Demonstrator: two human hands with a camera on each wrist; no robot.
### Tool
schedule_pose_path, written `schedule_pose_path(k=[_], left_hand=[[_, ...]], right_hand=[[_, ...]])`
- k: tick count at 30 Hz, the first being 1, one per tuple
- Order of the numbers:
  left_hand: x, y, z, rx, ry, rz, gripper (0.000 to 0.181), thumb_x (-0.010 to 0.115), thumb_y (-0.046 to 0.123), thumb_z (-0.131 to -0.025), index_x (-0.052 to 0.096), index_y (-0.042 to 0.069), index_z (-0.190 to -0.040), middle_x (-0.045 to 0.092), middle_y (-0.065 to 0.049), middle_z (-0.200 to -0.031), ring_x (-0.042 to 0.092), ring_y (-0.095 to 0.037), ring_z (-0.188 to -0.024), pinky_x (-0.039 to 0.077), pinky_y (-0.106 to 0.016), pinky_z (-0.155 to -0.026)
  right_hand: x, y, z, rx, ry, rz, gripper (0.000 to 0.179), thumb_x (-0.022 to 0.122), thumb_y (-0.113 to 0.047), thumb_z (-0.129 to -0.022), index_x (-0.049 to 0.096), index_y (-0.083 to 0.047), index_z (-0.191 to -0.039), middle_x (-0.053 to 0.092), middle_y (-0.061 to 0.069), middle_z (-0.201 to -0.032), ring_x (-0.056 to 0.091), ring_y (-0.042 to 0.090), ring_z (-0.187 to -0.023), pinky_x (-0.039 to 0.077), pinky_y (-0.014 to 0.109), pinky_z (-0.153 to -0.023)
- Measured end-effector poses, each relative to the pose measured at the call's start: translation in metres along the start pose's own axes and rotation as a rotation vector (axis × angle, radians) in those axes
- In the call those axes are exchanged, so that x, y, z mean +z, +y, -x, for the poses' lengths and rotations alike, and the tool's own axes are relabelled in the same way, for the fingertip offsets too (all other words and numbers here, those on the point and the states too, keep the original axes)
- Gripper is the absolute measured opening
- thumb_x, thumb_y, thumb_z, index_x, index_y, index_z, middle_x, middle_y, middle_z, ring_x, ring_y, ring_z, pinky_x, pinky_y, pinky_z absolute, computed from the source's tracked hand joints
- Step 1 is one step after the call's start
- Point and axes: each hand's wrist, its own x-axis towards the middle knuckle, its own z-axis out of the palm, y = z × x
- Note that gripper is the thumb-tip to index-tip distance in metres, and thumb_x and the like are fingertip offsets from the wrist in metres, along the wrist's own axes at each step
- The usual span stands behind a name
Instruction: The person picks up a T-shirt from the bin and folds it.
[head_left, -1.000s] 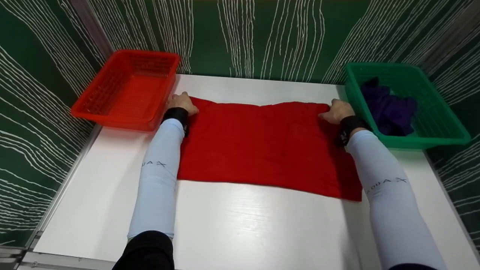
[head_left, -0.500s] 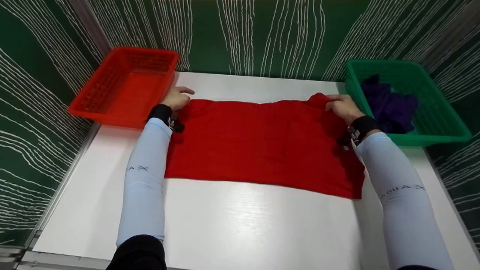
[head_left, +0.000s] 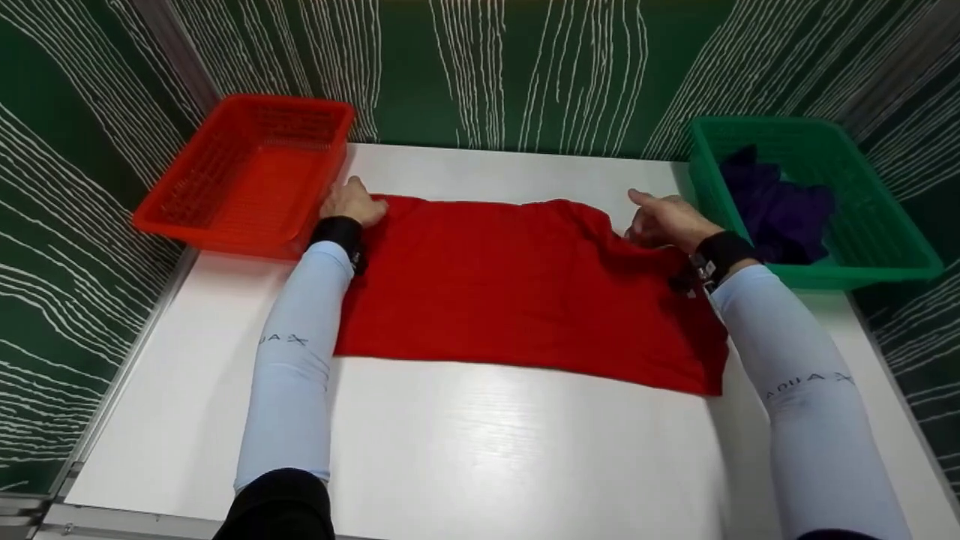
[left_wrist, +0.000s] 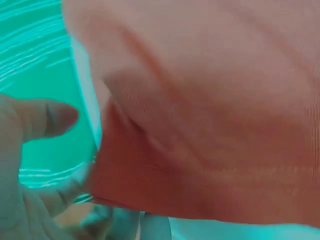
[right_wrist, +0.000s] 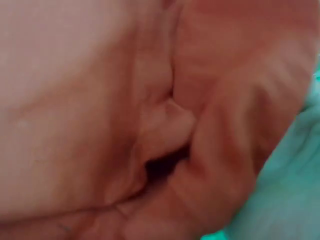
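A red cloth [head_left: 487,285] with a stitched hem is spread wide across the white table [head_left: 450,442]. At its far left corner is my left hand [head_left: 352,204]. In the left wrist view its thumb [left_wrist: 52,118] stands apart from the cloth, while the fingers reach beneath the cloth's edge. My right hand [head_left: 667,223] grips the far right part with curled fingers, thumb raised above. There the cloth is lifted and bunched. In the right wrist view, folds of the cloth [right_wrist: 215,150] hide most of the fingers, and part of the hand [right_wrist: 280,185] shows at the lower right.
At the back left stands a red plastic basket [head_left: 244,240], close beside my left hand. A green basket [head_left: 862,279] stands at the back right, holding crumpled purple cloth [head_left: 784,214]. Green walls [head_left: 412,75] with white streaks enclose the table.
My right hand has lifted the far right corner of the red cloth and bunched it. The left hand shifted left, rose off the corner, then came back down at it.
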Motion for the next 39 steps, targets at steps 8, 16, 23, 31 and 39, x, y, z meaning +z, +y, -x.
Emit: schedule_pose_path(k=[8,16,23,31,39], left_hand=[[0.029,-0.010,-0.044,0.064,-0.037,-0.018,0.060,0.071,0.034,-0.093,0.068,0.004,-0.145,0.070,-0.018,-0.146,0.063,-0.033,-0.122,0.055,-0.046,-0.112],[-0.003,-0.011,-0.008,0.366,0.044,0.350,0.024,0.058,0.006,-0.087,0.079,0.013,-0.098,0.070,-0.004,-0.096,0.056,-0.026,-0.097,0.046,-0.034,-0.080],[-0.040,-0.002,0.058,0.393,-0.468,0.375,0.022,0.066,0.029,-0.105,0.076,0.015,-0.092,0.067,0.003,-0.091,0.061,-0.022,-0.102,0.052,-0.037,-0.097],[-0.006,0.026,0.077,0.298,-0.397,0.000,0.058,0.059,0.056,-0.112,0.075,0.001,-0.108,0.081,-0.015,-0.104,0.079,-0.031,-0.095,0.069,-0.045,-0.088],[0.035,0.051,0.081,0.305,-0.232,-0.241,0.067,0.079,0.057,-0.096,0.069,0.004,-0.137,0.075,-0.016,-0.129,0.067,-0.033,-0.115,0.056,-0.048,-0.100]], right_hand=[[0.031,-0.004,-0.007,-0.035,0.086,0.546,0.071,0.075,-0.060,-0.101,0.072,0.001,-0.139,0.075,0.004,-0.097,0.066,0.016,-0.079,0.054,0.028,-0.071],[0.041,-0.015,0.003,-0.372,0.238,0.520,0.016,0.068,-0.004,-0.094,0.076,0.000,-0.108,0.073,0.014,-0.102,0.059,0.018,-0.092,0.047,0.024,-0.077],[0.034,-0.021,0.025,-0.471,-0.096,0.414,0.028,0.072,0.009,-0.091,0.079,0.002,-0.117,0.074,0.006,-0.121,0.064,0.006,-0.108,0.058,0.019,-0.084],[0.049,-0.018,0.026,-0.208,-0.167,0.524,0.031,0.073,-0.031,-0.109,0.086,-0.004,-0.104,0.081,-0.001,-0.087,0.073,0.011,-0.079,0.058,0.027,-0.069],[0.085,-0.016,0.022,-0.292,0.065,0.687,0.034,0.078,-0.037,-0.102,0.071,-0.010,-0.083,0.061,-0.003,-0.068,0.056,0.016,-0.072,0.045,0.030,-0.069]])
